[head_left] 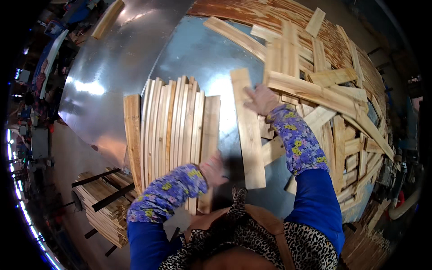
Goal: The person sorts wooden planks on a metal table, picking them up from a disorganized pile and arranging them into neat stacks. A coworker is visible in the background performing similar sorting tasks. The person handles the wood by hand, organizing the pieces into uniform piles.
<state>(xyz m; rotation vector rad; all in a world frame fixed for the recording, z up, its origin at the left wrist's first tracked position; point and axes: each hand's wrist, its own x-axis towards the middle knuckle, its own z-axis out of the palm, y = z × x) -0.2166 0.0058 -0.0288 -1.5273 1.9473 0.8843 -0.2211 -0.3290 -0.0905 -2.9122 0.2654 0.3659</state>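
My right hand [261, 99] rests with fingers spread on the far end of a long pale wooden slat [248, 130] lying on the metal table [198, 54]. My left hand [213, 168] hovers at the near end of a neat row of slats [173, 123] set on edge, beside the flat slat [210, 130] at the row's right side. Whether it grips anything I cannot make out. Both forearms wear flowered sleeve covers over blue sleeves.
A loose heap of short and long slats [333, 103] fills the right half of the table. A stacked bundle of slats [105, 202] stands on a rack below the table's left edge. A plank [108, 18] lies at the far left. Shop clutter lines the left rim.
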